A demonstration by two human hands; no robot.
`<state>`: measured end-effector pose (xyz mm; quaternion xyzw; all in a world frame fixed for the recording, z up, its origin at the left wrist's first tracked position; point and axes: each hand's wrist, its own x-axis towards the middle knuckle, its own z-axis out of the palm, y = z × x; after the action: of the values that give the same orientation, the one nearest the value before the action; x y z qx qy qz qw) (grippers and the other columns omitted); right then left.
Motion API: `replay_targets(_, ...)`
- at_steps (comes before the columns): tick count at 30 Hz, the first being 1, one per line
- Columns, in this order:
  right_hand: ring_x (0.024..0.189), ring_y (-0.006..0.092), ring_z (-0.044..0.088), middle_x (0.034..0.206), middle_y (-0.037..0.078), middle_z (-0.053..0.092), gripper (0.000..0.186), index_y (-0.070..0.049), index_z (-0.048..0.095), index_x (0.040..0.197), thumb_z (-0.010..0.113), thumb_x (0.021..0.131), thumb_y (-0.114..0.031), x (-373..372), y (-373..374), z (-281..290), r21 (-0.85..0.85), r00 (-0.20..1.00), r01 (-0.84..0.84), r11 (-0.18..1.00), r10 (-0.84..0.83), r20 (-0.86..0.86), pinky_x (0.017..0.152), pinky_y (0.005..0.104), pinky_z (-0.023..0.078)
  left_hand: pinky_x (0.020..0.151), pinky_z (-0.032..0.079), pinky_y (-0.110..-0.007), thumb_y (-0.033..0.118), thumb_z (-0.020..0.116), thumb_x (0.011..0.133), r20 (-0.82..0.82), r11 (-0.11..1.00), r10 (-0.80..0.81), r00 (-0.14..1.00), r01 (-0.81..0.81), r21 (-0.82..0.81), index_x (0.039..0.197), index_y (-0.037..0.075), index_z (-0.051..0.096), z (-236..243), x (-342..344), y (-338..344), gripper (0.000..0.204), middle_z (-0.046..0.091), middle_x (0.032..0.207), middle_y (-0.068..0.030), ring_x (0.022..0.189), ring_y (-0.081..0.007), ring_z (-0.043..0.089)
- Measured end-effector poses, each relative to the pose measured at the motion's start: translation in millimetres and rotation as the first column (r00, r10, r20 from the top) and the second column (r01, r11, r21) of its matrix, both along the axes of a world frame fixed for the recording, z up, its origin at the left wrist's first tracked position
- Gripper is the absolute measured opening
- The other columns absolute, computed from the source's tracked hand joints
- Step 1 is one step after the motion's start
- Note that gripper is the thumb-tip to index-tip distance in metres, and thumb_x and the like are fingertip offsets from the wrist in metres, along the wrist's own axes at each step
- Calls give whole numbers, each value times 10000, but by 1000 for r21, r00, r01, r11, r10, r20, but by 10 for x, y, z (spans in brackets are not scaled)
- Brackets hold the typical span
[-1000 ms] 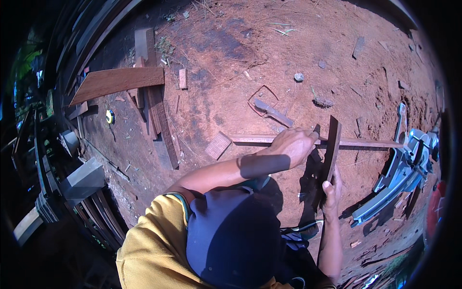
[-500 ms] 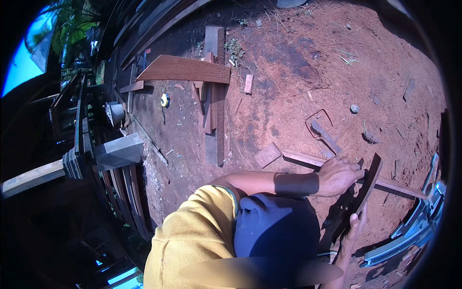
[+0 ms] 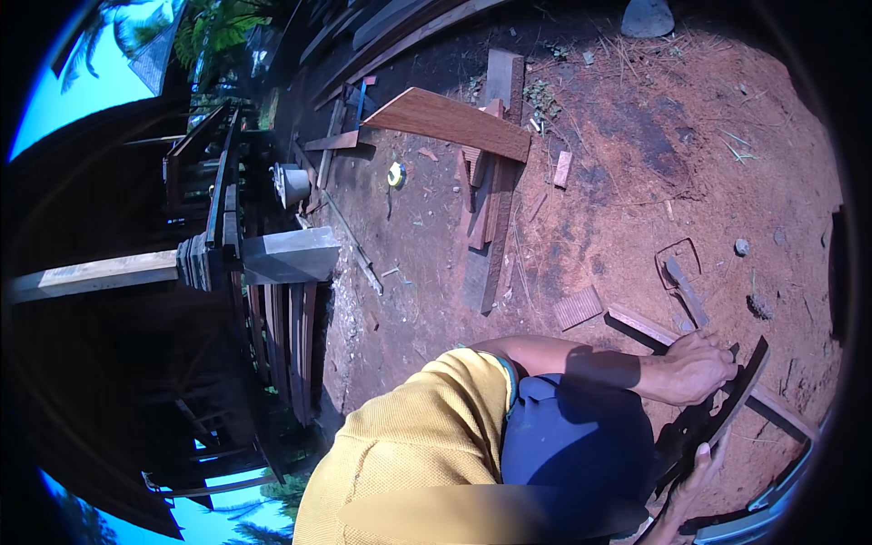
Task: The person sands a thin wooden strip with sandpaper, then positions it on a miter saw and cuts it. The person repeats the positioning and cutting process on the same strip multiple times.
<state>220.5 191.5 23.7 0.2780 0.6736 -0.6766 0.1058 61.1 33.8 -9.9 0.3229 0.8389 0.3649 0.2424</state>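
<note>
The right hand [image 3: 698, 480] is pinching a dark board [image 3: 741, 389] near its lower end; the board is slanting away across a slat [image 3: 639, 327] on the ground [image 3: 581, 241], just right of the left hand's [image 3: 694, 369] curling fingers, contents unclear.

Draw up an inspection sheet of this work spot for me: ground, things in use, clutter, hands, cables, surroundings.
Surface: reddish earth ground, uneven, partly sunlit.
Things in use: dark board crossing over a wooden strip; whether they touch is unclear.
Clutter: yellow tape measure, ribbed wood block, angled-end board lying across planks.
Left hand: curled, by the strip; anything held is too small to identify.
Right hand: holding the dark board.
Cables: nothing seen.
Surroundings: grey bucket, grey block, pale beam.
</note>
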Motion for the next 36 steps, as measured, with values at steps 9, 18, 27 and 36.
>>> replay_targets(9,1175,364,592,1270,233,561,758,24,498,1468,737,887,-400,-247,35,285,85,989,-68,994,79,-128,1008,457,470,834,536,-502,86,663,914,16,993,-120,993,121,-20,1053,40,719,357,-216,-18,156,698,1023,-157,1033,-394,645)
replay_targets(18,1206,413,556,1249,250,573,753,43,500,1432,747,823,-324,-61,111,193,254,962,-221,942,253,-101,1031,490,445,880,526,-494,38,680,867,3,995,-89,996,89,49,1081,33,737,258,-161,-33,222,709,1048,-173,1036,-405,644)
replay_targets(27,1207,404,549,1293,263,547,787,37,465,1468,743,867,-389,-16,34,71,82,979,-112,990,124,-161,1045,478,435,870,529,-491,79,678,883,31,995,-81,996,82,-56,1019,16,730,321,-166,-48,158,703,1034,-180,1047,-397,645)
replay_targets(36,1183,376,553,1285,244,551,753,56,493,1423,752,865,-379,-37,4,91,59,986,-78,995,85,-142,1042,456,437,884,524,-489,87,665,898,53,994,-96,994,99,-51,1044,13,729,361,-192,-25,176,705,1054,-178,1059,-400,644)
